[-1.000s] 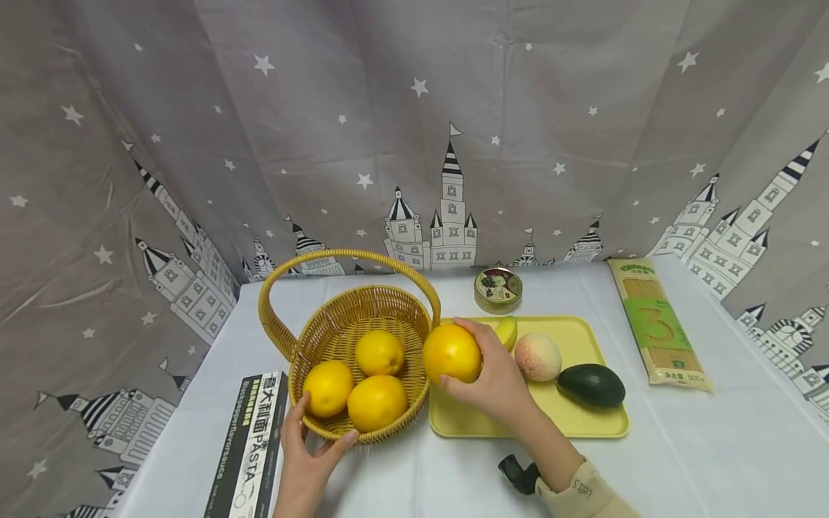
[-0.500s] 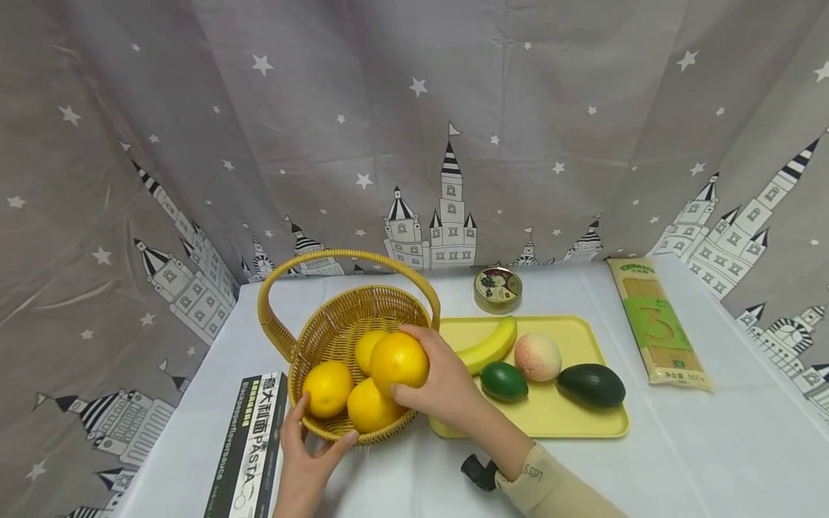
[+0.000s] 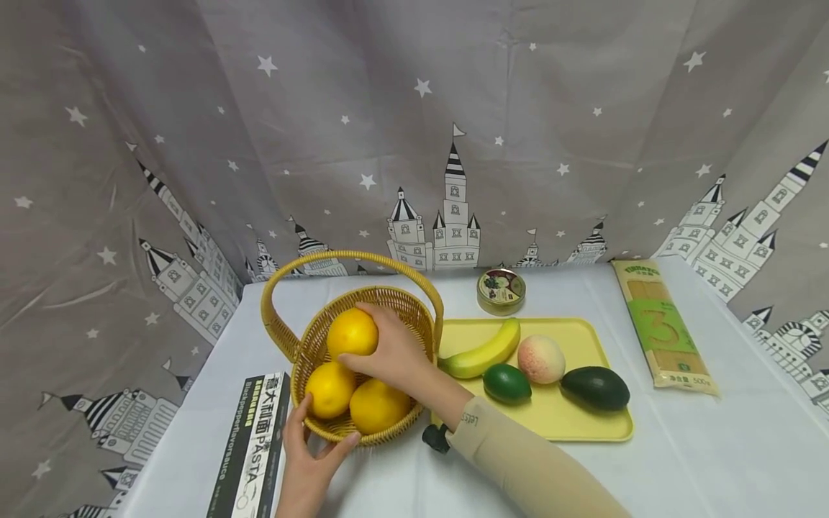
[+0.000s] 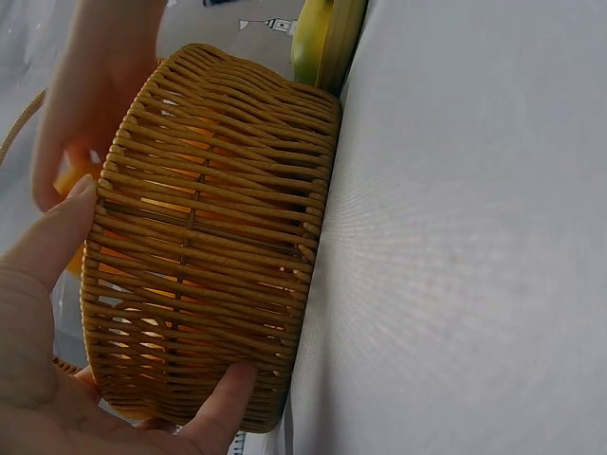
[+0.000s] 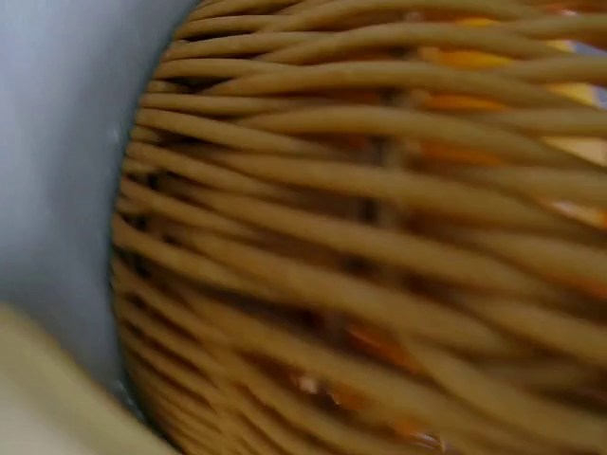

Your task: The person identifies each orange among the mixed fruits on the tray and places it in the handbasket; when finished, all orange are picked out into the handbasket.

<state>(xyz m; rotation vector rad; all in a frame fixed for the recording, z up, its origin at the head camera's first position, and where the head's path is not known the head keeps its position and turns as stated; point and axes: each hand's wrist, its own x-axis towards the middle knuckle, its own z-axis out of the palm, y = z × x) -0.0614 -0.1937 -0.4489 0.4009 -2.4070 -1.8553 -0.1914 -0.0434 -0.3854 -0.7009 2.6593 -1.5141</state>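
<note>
A round orange [image 3: 352,333] is gripped by my right hand [image 3: 396,354] over the wicker basket [image 3: 409,306], toward its left inner side. Two more yellow-orange fruits show below it, a left one [image 3: 329,389] and a front one [image 3: 380,406]; the hand hides the basket's middle. My left hand [image 3: 309,459] holds the near left of the basket. In the left wrist view its thumb lies at the rim and its fingers curl against the woven wall [image 4: 209,237]. Woven strands [image 5: 332,218] fill most of the right wrist view, with orange showing through the gaps.
Right of the basket, a yellow tray [image 3: 570,428] bears a banana [image 3: 482,353], a peach [image 3: 541,359], a green fruit [image 3: 507,383] and an avocado [image 3: 594,388]. A round tin [image 3: 501,291] stands behind it. Noodles [image 3: 663,324] lie right, a pasta box [image 3: 252,446] left.
My right hand has carried the orange left, from beside the basket's right rim to over its inside. The tray's banana and green fruit have come into view. My left hand stays on the basket.
</note>
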